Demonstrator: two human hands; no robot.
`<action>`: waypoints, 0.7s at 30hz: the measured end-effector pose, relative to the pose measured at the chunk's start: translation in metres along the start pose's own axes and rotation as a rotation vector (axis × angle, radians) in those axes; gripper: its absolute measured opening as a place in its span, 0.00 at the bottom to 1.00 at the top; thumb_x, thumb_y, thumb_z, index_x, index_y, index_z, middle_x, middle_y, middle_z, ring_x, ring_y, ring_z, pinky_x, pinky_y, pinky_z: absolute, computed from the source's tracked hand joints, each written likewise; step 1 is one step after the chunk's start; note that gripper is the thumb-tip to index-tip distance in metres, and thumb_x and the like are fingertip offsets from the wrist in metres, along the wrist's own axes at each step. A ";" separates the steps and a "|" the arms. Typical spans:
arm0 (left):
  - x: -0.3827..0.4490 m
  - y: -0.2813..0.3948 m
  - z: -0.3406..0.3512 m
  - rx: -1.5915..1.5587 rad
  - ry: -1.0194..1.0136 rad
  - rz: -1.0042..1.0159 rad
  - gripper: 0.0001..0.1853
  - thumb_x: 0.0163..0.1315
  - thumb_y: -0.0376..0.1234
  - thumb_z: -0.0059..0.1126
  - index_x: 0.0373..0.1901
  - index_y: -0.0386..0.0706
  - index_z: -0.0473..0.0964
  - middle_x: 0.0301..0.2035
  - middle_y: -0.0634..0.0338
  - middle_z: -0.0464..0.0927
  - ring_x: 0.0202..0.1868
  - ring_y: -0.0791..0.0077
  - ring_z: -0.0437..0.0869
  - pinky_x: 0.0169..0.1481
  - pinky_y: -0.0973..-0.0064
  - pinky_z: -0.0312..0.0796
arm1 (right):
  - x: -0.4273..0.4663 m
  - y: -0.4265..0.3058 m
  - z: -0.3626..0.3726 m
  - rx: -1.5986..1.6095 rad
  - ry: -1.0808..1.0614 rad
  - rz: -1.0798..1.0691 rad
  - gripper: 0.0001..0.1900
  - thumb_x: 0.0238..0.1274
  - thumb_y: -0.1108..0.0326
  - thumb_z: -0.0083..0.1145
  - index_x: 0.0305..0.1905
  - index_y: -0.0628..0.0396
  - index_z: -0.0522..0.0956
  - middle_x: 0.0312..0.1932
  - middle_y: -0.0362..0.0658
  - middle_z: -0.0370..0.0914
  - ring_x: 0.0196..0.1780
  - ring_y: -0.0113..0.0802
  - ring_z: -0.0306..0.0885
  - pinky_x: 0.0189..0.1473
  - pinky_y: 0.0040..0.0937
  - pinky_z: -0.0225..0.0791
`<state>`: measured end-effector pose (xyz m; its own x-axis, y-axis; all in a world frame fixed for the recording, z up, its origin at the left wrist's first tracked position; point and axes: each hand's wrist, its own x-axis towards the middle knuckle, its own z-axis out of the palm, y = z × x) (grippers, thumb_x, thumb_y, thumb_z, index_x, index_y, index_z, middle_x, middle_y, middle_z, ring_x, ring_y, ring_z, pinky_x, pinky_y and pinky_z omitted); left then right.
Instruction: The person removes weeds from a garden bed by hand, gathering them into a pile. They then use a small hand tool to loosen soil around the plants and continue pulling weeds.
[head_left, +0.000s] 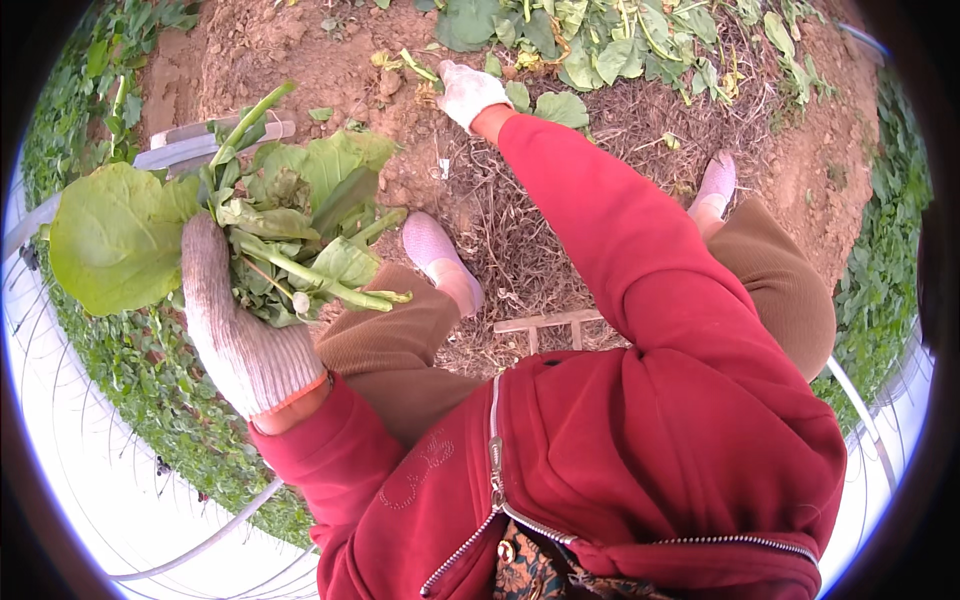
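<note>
A thick bunch of green leaves and cut stems (277, 195) is gripped in my left hand (225, 315), which wears a soiled white knit glove with an orange cuff. One broad pale leaf spreads to the left of the thumb, and thick stems jut upward and to the right. My right hand (471, 94), also in a white glove, reaches far forward, low over the soil. Its fingertips are at the end of a short green stem (418, 66); whether they grip it cannot be made out. Loose green leaves (559, 109) lie beside that wrist.
A heap of cut leaves and stems (622, 45) covers the ground ahead. Dry straw-like plant litter (517, 225) lies between my feet. Part of a small wooden frame (551, 321) shows below me. Grey slats (202, 146) lie behind the bunch. Green plants (150, 382) grow along both sides.
</note>
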<state>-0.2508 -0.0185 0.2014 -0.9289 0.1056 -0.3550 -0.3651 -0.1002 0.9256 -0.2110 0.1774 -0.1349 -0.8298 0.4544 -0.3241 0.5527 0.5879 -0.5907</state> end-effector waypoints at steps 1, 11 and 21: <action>0.001 0.000 -0.001 0.001 0.007 -0.004 0.23 0.69 0.33 0.60 0.63 0.35 0.70 0.51 0.52 0.82 0.48 0.64 0.86 0.52 0.66 0.82 | 0.007 -0.006 -0.001 0.026 -0.030 0.043 0.23 0.61 0.56 0.63 0.57 0.55 0.74 0.52 0.55 0.80 0.56 0.54 0.80 0.55 0.47 0.74; 0.006 0.001 -0.001 0.006 0.001 0.024 0.22 0.69 0.32 0.59 0.62 0.34 0.71 0.51 0.51 0.81 0.47 0.64 0.86 0.52 0.65 0.81 | 0.018 0.002 0.034 -0.124 -0.147 0.061 0.20 0.62 0.56 0.59 0.55 0.55 0.79 0.54 0.55 0.81 0.54 0.53 0.82 0.55 0.48 0.76; 0.001 -0.017 0.001 -0.008 -0.053 0.041 0.26 0.63 0.26 0.65 0.64 0.36 0.70 0.52 0.56 0.80 0.47 0.69 0.84 0.51 0.72 0.78 | -0.083 -0.067 -0.126 1.006 -0.185 0.048 0.30 0.60 0.62 0.70 0.62 0.66 0.73 0.48 0.46 0.83 0.47 0.26 0.79 0.51 0.26 0.74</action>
<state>-0.2456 -0.0155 0.1851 -0.9384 0.1538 -0.3094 -0.3279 -0.1137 0.9378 -0.1698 0.1846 0.0246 -0.8548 0.3021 -0.4221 0.3347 -0.3006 -0.8931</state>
